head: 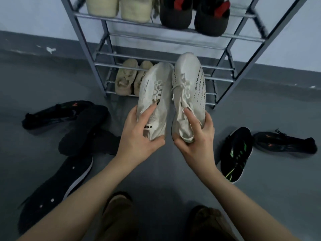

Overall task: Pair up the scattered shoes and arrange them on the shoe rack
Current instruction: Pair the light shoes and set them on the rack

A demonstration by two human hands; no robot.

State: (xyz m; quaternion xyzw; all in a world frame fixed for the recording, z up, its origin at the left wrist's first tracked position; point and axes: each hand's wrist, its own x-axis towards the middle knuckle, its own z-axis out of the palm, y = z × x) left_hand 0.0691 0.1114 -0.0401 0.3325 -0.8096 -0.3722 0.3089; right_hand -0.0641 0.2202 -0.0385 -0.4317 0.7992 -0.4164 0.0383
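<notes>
My left hand [139, 134] grips the heel of a white knit sneaker [156, 94]. My right hand [196, 138] grips the heel of its match, a white sneaker with black speckles [189, 84]. Both shoes are held side by side, toes pointing at the metal shoe rack [156, 39]. On the rack's bottom shelf sits a beige pair [128, 79], partly hidden behind the left white shoe. The upper shelf holds a cream pair [119, 9] and a black pair with red tongues [192, 18].
Black shoes lie scattered on the grey floor: several in a heap at the left [78, 129], one with its sole up [57, 185], a black and green one [236, 153] and a black one with an orange mark [284, 141] at the right. My brown-shod feet [118, 211] are below.
</notes>
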